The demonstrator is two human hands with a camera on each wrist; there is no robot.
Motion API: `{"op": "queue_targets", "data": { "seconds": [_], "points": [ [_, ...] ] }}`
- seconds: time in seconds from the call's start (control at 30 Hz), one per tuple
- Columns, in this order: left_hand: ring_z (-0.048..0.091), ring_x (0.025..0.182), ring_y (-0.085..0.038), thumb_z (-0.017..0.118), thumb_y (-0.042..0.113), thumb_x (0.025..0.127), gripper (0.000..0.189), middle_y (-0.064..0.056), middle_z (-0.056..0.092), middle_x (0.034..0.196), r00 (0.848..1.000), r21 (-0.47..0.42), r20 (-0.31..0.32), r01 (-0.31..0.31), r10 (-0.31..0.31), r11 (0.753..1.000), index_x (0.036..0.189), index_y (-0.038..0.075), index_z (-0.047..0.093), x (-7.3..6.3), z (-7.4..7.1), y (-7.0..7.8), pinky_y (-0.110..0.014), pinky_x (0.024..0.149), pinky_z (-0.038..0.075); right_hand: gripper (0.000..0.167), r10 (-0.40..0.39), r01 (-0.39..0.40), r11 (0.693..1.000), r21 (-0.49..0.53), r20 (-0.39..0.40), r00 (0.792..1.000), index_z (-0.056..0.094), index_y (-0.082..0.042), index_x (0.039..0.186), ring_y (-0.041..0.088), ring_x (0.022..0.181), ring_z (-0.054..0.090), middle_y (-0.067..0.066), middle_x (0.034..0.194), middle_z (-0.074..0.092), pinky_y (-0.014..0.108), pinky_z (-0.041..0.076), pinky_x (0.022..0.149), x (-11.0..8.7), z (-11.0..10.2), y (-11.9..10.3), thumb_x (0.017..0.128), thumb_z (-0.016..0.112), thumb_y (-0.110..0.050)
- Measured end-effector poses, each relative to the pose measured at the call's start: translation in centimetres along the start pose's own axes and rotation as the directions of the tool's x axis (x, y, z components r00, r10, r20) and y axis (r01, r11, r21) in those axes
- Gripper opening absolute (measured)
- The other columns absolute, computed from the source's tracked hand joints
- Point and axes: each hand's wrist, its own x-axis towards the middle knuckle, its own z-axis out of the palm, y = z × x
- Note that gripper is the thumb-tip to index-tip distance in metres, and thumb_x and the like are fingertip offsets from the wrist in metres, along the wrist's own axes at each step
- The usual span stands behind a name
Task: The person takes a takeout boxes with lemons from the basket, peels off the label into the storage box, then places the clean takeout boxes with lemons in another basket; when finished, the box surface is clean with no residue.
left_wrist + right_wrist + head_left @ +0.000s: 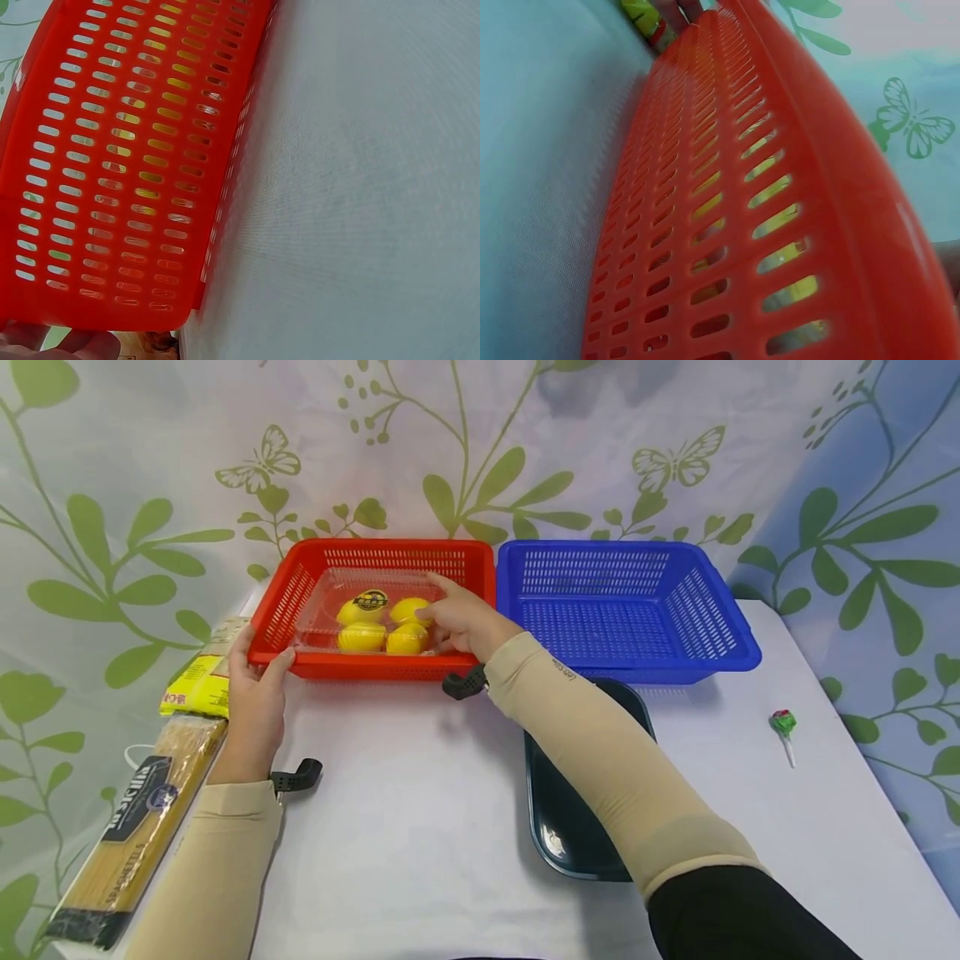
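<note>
A clear plastic box with several yellow lemons inside sits in the red basket. My right hand holds the box by its right side, the fingers over its edge. At the basket's front left corner, my left hand grips the rim, thumb on the front and fingers at the left side. The left wrist view catches those fingertips under the rim. Through the basket's slots in the right wrist view, yellow patches of the lemons show.
A blue basket stands right of the red one. In front of it lies a dark tray, partly under my right forearm. A lollipop lies at the right. Along the left edge are a spaghetti pack and a yellow packet.
</note>
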Motion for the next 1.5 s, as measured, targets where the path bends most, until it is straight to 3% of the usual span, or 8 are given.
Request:
{"op": "queue_targets", "data": {
  "seconds": [0.33,0.43,0.63,0.77,0.9,1.17,1.37,1.5],
  "points": [
    [0.025,0.154,-0.015,0.065,0.023,0.107,0.077,0.004,0.021,0.171,1.000,0.010,0.003,0.004,-0.004,1.000,0.168,0.031,0.019,-0.1,0.1,-0.2,-0.037,0.117,0.034,0.072,-0.055,0.056,0.998,0.028,-0.055,0.997,0.033,-0.042,0.165,0.023,0.057,0.037,0.005,0.154,0.042,0.034,0.050,0.060,-0.2,0.1,0.4,0.106,0.062,-0.010],
    [0.025,0.154,-0.015,0.067,0.026,0.105,0.079,0.005,0.020,0.171,1.000,0.020,-0.001,0.004,-0.004,1.000,0.168,0.032,0.019,-0.2,0.2,-0.3,-0.037,0.117,0.034,0.072,-0.067,0.070,0.997,0.039,-0.061,0.996,0.034,-0.040,0.165,0.022,0.064,0.046,0.006,0.155,0.042,0.034,0.052,0.064,-0.4,0.1,0.4,0.106,0.062,-0.011],
    [0.025,0.154,-0.015,0.068,0.029,0.105,0.080,0.005,0.021,0.171,1.000,0.022,-0.005,0.010,-0.010,1.000,0.168,0.031,0.018,-0.2,0.0,-0.2,-0.038,0.118,0.033,0.071,-0.102,0.105,0.993,0.048,-0.067,0.993,0.034,-0.041,0.165,0.033,0.104,0.067,0.006,0.162,0.038,0.044,0.062,0.078,-1.1,0.1,0.0,0.106,0.063,-0.011],
    [0.025,0.154,-0.016,0.068,0.031,0.105,0.081,0.005,0.020,0.172,1.000,0.026,0.002,0.010,-0.010,1.000,0.168,0.032,0.018,-0.1,0.0,-0.1,-0.041,0.119,0.032,0.072,-0.134,0.138,0.988,0.072,-0.061,0.989,0.034,-0.039,0.165,0.032,0.092,0.069,0.008,0.162,0.036,0.051,0.063,0.074,-1.9,0.0,-0.5,0.106,0.062,-0.009],
    [0.024,0.154,-0.016,0.069,0.032,0.104,0.082,0.006,0.019,0.172,1.000,0.032,0.002,0.011,-0.011,0.999,0.168,0.032,0.017,-0.2,0.0,-0.1,-0.043,0.119,0.031,0.073,-0.149,0.152,0.986,0.064,-0.044,0.988,0.033,-0.040,0.166,0.028,0.072,0.057,0.006,0.167,0.029,0.051,0.063,0.074,-2.9,-0.2,-1.1,0.107,0.062,-0.009],
    [0.024,0.154,-0.015,0.066,0.026,0.106,0.079,0.006,0.019,0.172,1.000,0.028,-0.007,0.017,-0.017,0.999,0.168,0.031,0.018,-0.1,-0.1,-0.1,-0.038,0.118,0.032,0.072,-0.203,0.202,0.979,0.037,0.000,0.979,0.031,-0.041,0.166,0.032,0.116,0.061,0.001,0.171,0.022,0.052,0.063,0.077,-5.1,-0.8,-2.3,0.108,0.061,-0.011],
    [0.023,0.154,-0.014,0.067,0.027,0.106,0.079,0.007,0.018,0.172,1.000,0.006,-0.001,0.021,-0.021,1.000,0.168,0.031,0.019,0.0,-0.2,-0.1,-0.030,0.116,0.033,0.071,-0.223,0.223,0.975,0.010,0.014,0.975,0.033,-0.041,0.165,0.030,0.102,0.061,0.001,0.168,0.029,0.046,0.062,0.080,-6.7,-0.8,-3.0,0.107,0.062,-0.012],
    [0.022,0.155,-0.012,0.065,0.025,0.107,0.077,0.007,0.019,0.172,1.000,0.009,0.004,0.016,-0.016,1.000,0.168,0.032,0.019,-0.1,-0.2,-0.1,-0.028,0.116,0.033,0.070,-0.224,0.224,0.975,-0.012,0.011,0.975,0.035,-0.043,0.164,0.027,0.108,0.058,0.002,0.165,0.031,0.044,0.060,0.082,-7.8,-0.8,-3.3,0.107,0.063,-0.014]
  ]
}}
